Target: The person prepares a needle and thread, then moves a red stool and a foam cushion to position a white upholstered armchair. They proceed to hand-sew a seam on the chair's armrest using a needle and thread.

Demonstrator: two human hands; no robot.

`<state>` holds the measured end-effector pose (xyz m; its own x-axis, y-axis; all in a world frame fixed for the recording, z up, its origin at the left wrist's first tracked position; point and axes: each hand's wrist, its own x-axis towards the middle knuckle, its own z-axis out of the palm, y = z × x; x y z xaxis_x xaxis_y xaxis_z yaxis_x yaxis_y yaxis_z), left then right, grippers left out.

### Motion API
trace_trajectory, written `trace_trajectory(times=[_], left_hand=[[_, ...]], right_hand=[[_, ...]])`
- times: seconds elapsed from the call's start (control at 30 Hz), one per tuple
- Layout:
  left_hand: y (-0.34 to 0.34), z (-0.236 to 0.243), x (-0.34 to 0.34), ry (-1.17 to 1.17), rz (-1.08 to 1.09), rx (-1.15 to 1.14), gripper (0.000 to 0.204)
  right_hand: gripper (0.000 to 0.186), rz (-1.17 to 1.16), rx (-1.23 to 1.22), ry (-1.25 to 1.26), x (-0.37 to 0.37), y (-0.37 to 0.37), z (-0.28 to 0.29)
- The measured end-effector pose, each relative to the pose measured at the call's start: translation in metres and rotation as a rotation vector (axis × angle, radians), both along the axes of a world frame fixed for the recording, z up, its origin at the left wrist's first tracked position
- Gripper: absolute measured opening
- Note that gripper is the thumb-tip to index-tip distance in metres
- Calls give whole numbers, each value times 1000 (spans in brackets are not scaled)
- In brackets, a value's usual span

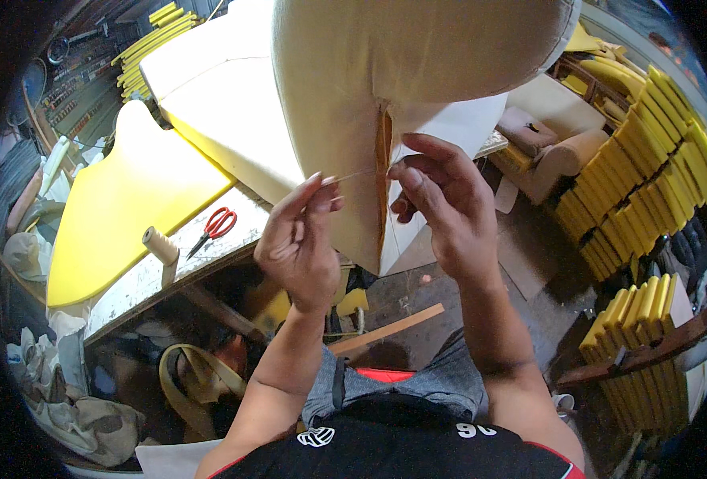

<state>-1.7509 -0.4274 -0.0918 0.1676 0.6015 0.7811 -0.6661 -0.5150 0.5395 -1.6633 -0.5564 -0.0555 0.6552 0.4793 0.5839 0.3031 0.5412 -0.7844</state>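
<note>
A large cream upholstered piece (329, 96) fills the upper middle, with a vertical open seam (382, 231) showing orange-brown inside. My left hand (297, 239), left of the seam, pinches a thin thread (353, 172) at its fingertips. My right hand (441, 203) is in front of the seam, thumb and index finger closed on the thread; whether a needle is there is too small to tell. On the white worktable (114, 313) at the left lie red-handled scissors (219, 223), a beige thread spool (159, 243) and a flat yellow foam shape (130, 207).
Stacks of yellow foam pieces (633, 176) rise at the right, with more on a wooden rail (665, 343) at lower right. Beige padded pieces (569, 160) sit behind. Cloth scraps (66, 399) heap at lower left; an orange strip (393, 327) lies on the floor (513, 303).
</note>
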Motion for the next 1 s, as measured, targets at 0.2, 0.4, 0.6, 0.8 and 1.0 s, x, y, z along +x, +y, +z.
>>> trace_trajectory(times=[0.2, 0.4, 0.6, 0.8, 1.0], left_hand=[[25, -36, -63, -1, -91, -87, 12], [26, -142, -131, 487, -540, -509, 10], [51, -284, -232, 1093, -439, -976, 16], [108, -398, -347, 1551, 341, -551, 27], [79, -213, -165, 839, -279, -701, 37]], right_hand=[[34, -421, 66, -258, -38, -37, -76], [48, 204, -389, -39, -62, -20, -120], [52, 568, -199, 323, -70, -4, -112], [40, 495, -69, 216, -83, -7, -106], [55, 423, -302, -271, -111, -13, -137]])
